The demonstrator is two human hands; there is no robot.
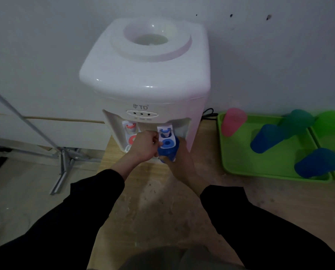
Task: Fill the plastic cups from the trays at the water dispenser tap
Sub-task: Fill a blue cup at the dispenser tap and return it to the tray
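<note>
Filling step in progress at the water dispenser [145, 75]. Right hand [179, 162] is wrapped around a blue cup [167, 152], holding it directly under the blue tap [166, 136]; left hand [144, 146] has its fingers closed against the tap's white lever, apparently pressing it. Whether water is flowing cannot be told: the lever plate hides the cup's mouth and no stream is visible. To do this well, my judgement: keep the cup's mouth centred under the spout and level, keep the grip firm but not squeezing, since thin plastic likely flexes once heavy, and release the lever before the level nears the rim so the cup can be carried without spilling. With the mouth hidden, the fill level is best judged by weight or by tilting the head for a look. The cup itself is opaque, deep blue, slightly tapered, only its upper wall showing between the two hands. Red tap [131, 128] to the left is untouched. On the green tray [240, 168] to the right, well apart, stand a pink cup [232, 121], a teal one and two more blue ones, seemingly upside down.
</note>
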